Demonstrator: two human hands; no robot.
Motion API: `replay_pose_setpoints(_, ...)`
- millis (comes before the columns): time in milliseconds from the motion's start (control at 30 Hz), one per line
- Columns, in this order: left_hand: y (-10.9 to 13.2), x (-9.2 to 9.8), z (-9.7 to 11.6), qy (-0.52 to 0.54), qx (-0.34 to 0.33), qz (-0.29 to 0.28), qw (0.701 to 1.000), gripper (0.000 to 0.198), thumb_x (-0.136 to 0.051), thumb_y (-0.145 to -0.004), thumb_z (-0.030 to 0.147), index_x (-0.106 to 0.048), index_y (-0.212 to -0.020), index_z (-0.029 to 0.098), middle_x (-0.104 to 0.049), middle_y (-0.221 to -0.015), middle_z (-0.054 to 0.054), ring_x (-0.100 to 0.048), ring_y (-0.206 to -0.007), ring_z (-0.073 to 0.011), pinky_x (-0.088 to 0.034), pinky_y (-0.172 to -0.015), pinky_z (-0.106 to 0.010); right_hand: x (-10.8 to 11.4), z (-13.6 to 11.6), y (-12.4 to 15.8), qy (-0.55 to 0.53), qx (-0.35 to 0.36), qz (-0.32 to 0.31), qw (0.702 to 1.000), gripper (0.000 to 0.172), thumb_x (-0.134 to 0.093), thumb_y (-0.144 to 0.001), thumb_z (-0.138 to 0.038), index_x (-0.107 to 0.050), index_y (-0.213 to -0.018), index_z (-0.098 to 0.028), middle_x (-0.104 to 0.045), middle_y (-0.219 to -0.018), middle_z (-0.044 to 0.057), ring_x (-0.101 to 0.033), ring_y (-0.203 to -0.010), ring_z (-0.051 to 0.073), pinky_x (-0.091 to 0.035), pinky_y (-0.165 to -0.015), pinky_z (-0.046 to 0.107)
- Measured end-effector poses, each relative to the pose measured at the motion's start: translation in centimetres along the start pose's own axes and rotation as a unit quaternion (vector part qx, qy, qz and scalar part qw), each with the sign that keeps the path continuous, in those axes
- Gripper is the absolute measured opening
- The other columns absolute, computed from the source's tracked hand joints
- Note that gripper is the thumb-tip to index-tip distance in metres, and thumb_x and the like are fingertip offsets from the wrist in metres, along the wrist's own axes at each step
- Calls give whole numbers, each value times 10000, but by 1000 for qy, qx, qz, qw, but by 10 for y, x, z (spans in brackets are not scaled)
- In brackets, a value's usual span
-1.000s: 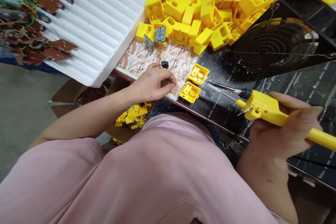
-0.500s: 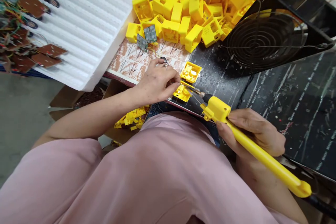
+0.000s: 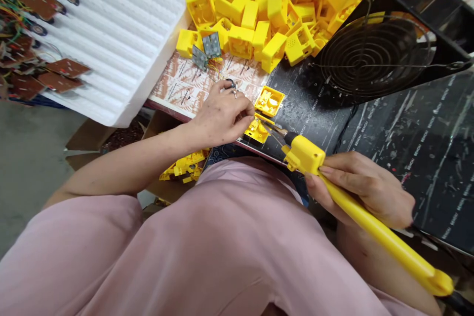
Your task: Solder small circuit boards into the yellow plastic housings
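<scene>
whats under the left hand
Under the left hand lies a printed paper sheet, and a yellow plastic case shows just past the hand; anything in its fingers is covered.

1. Here's the big one at 6 o'clock: loose, pale pink trousers (image 3: pixel 229 237), soft matte cloth, bunched in wide folds over both thighs.
2. Up at the waist, around 7 o'clock, a dark blue patterned cloth (image 3: pixel 220 155) peeks out above the pink; the pattern's too small to read.
3. Over to the left hand (image 3: pixel 218 118), at 9 o'clock: a silver ring (image 3: pixel 234 93) on one finger, and just beyond it a dark ring-like shape (image 3: pixel 230 83), too small to call.
4. Left forearm (image 3: pixel 126 163), 8 o'clock: bare, no sleeve in sight.
5. Right hand (image 3: pixel 366 187), 4 o'clock: no ring showing from here.
</scene>
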State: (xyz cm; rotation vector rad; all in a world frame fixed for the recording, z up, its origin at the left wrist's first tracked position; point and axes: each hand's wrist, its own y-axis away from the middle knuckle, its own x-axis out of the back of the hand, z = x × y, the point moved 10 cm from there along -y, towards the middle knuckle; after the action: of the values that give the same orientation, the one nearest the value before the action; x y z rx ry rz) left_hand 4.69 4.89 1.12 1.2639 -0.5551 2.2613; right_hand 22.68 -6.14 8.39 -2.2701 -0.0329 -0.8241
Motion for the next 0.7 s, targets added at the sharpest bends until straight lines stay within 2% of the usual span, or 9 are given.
replay_pose_setpoints(133, -1, 0, 1, 1, -5, -7, 1000, 253, -473, -939, 317, -682, -858, 199, -668, -740, -7, -607, -786, -188, -366, -1173, -550, 5, 6, 3, 14, -62, -3, 998, 317, -777, -836, -34, -647, -959, -295, -713, -763, -26, -680, -650, 156, -560, -537, 308)
replay_pose_setpoints(267, -1, -3, 0, -5, -8, -11, 1000, 233, -491, -943, 303, -686, -873, 196, -662, -728, -6, -617, -797, -195, -368, -1172, -548, 2, 4, 5, -5, -61, -3, 998, 362, -792, -835, -52, -696, -1060, -319, -728, -787, -22, -689, -670, 176, -540, -524, 329)
replay_pose_setpoints(367, 0, 2, -1, -20, -16, -3, 1000, 225, -510, -955, 309, -704, -929, 198, -717, -855, -33, -646, -895, -220, -365, -1168, -542, 4, 10, 12, -10, -85, 27, 996, 509, -784, -856, -82, -708, -1273, -364, -745, -827, -19, -694, -701, 201, -552, -565, 361)
replay_pose_setpoints(467, 3, 17, 1, -19, -31, 10, 999, 258, -524, -988, 360, -723, -1044, 205, -736, -1047, -57, -662, -1019, -233, -441, -1061, -445, 12, 17, 21, 8, -107, 68, 992, 570, -809, -862, -160, -685, -1380, -362, -782, -937, 7, -691, -678, 209, -526, -537, 368)
replay_pose_setpoints(533, 5, 22, 5, -31, -43, -8, 999, 270, -514, -1010, 374, -737, -1030, 222, -731, -1049, -41, -667, -993, -216, -453, -990, -401, 16, 19, 25, 34, -105, 80, 991, 598, -825, -855, -195, -671, -1410, -357, -791, -968, 18, -661, -610, 195, -471, -475, 353)
replay_pose_setpoints(600, 4, 20, 10, -71, -60, -36, 995, 270, -519, -1006, 368, -747, -964, 230, -728, -998, -30, -666, -948, -212, -446, -967, -404, 17, 18, 25, 51, -92, 76, 992, 628, -819, -862, -197, -644, -1441, -364, -791, -952, 15, -648, -581, 188, -456, -456, 342)
replay_pose_setpoints(700, 0, 11, 19, -151, -85, -60, 983, 272, -516, -980, 338, -749, -908, 215, -732, -965, -52, -668, -963, -251, -447, -916, -427, 14, 17, 22, 46, -89, 65, 993, 603, -821, -862, -191, -659, -1420, -356, -803, -982, 16, -702, -651, 203, -549, -535, 349)
